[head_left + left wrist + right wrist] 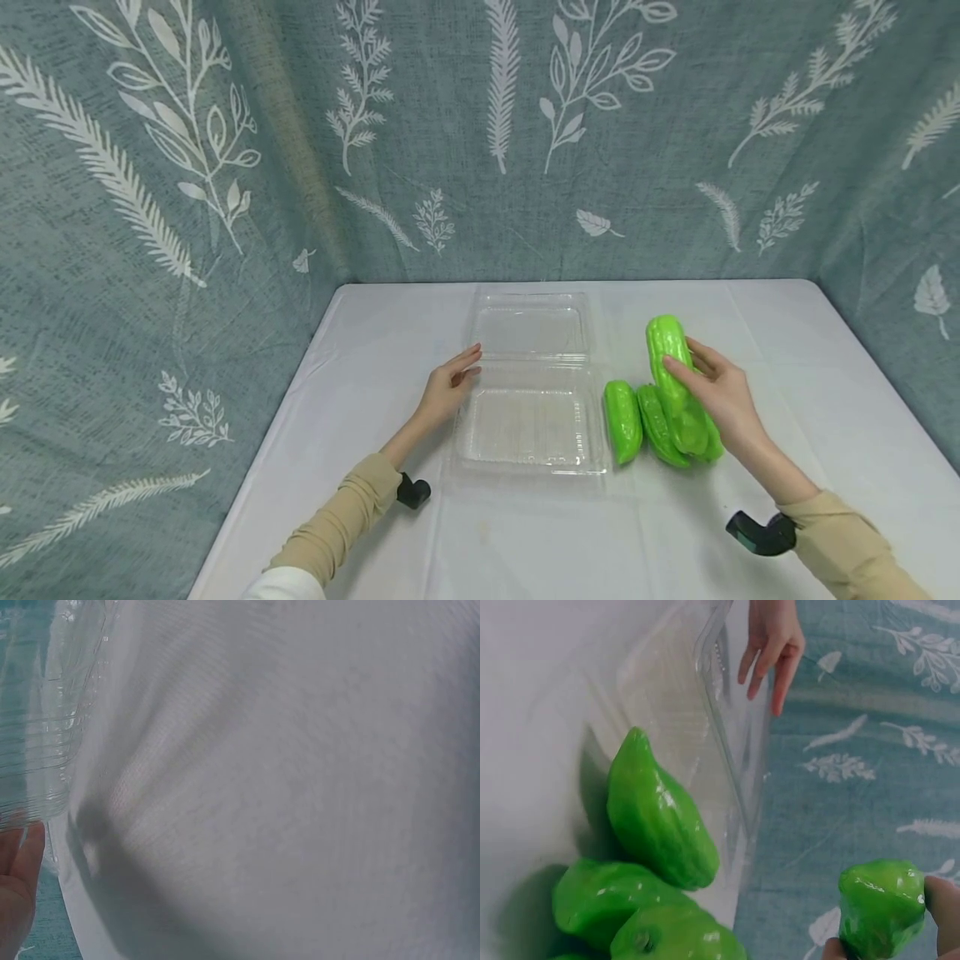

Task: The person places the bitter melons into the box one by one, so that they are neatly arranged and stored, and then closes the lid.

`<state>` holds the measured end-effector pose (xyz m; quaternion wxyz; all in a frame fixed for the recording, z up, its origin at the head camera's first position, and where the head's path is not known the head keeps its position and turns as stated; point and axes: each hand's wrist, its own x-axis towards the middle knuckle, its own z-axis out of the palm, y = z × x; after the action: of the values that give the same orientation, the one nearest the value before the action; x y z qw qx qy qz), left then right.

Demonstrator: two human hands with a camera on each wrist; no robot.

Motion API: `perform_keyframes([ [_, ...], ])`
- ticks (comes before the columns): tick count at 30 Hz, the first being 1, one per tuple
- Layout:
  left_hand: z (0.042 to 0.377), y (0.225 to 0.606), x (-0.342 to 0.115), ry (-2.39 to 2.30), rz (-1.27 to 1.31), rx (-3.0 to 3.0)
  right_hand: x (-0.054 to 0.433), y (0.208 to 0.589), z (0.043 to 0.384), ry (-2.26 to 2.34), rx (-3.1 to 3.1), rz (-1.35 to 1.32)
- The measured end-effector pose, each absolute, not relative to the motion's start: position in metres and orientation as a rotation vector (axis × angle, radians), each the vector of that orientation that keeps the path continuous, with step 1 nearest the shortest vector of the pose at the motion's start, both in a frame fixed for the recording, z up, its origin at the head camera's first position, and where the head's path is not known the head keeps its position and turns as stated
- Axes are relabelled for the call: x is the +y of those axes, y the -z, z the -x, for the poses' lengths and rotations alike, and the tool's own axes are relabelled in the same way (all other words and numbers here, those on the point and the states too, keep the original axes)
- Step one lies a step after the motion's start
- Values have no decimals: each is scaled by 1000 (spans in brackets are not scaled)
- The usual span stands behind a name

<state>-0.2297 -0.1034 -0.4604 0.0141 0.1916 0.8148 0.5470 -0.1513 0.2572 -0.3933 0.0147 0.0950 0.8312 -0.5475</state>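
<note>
My right hand (pixel 723 400) holds a long, glossy green pepper (pixel 666 337), thumb on one side and fingers on the other. It is raised and tilted over the other peppers. In the right wrist view, one end of the held pepper (pixel 881 904) shows between the fingertips. A green pepper (pixel 623 421) lies beside a clear plastic clamshell box (pixel 525 425). Another pepper (pixel 657 429) lies next to it, and one more is partly hidden under the held one. My left hand (pixel 442 392) is at the box's left edge near the hinge, fingers extended, fingertips right at the rim (pixel 56 802).
The box lies unfolded, its lid (pixel 532 329) flat toward the back and its base nearer me, with no contents showing. A white cloth (pixel 525 542) covers the table. A grey-green leaf-patterned curtain (pixel 465 125) surrounds it. Black wrist devices (pixel 763 533) hang below both sleeves.
</note>
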Motion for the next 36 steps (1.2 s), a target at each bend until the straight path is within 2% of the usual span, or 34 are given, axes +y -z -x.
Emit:
perform_keyframes([
  [21,231,460,-104,-1708,-605,2510,226,396,158,1746,2492,-272],
  [30,245,490,-105,-1739,-577,2544,207,402,162,1763,2427,-260],
  [36,245,492,-106,-1747,-577,2546,192,406,163,1762,2400,-267],
])
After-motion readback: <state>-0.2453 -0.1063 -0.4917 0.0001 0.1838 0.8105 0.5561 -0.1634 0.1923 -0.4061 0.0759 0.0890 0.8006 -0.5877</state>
